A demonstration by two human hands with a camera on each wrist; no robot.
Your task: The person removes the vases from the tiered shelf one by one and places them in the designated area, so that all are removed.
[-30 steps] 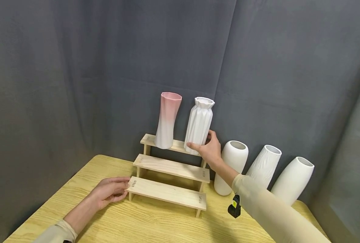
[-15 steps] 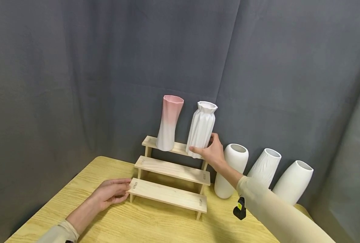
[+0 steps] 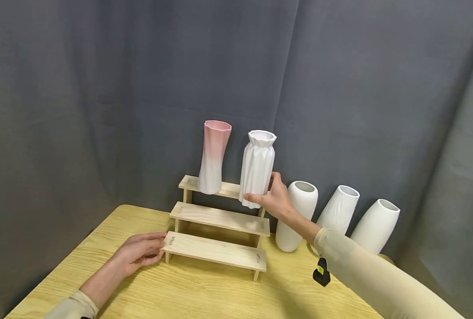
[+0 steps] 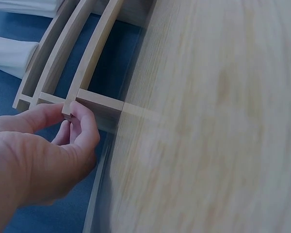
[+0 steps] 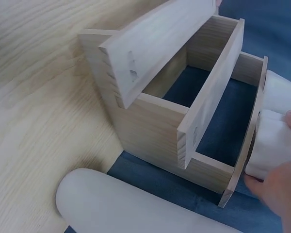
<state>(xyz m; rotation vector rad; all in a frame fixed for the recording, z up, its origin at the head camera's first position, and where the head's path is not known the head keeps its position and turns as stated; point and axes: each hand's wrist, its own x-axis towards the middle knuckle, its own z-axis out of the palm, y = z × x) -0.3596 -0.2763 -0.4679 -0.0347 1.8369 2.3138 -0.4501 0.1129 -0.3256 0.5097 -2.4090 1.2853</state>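
Note:
My right hand [image 3: 275,200] grips a white pleated vase [image 3: 257,170] with a gathered neck, low on its body. The vase stands nearly upright at the right part of the top step of a three-tier wooden stand [image 3: 216,251]; its base overlaps that step's front edge, and whether it rests there I cannot tell. On the same step, to its left, is a pink-to-white twisted vase [image 3: 213,159]. In the left wrist view my left hand [image 4: 48,155] pinches the left end of the stand's lowest board [image 4: 93,53] between thumb and finger.
Right of the stand, three white vases lean near the curtain: a smooth rounded one [image 3: 298,215], a textured one [image 3: 340,208] and another smooth one [image 3: 377,227]. A grey curtain [image 3: 180,79] hangs behind the wooden table [image 3: 160,292].
The pleated vase has come slightly lower and forward relative to the pink vase, with my right hand still round it, and is more upright. My left hand keeps its hold. The head view has shifted slightly.

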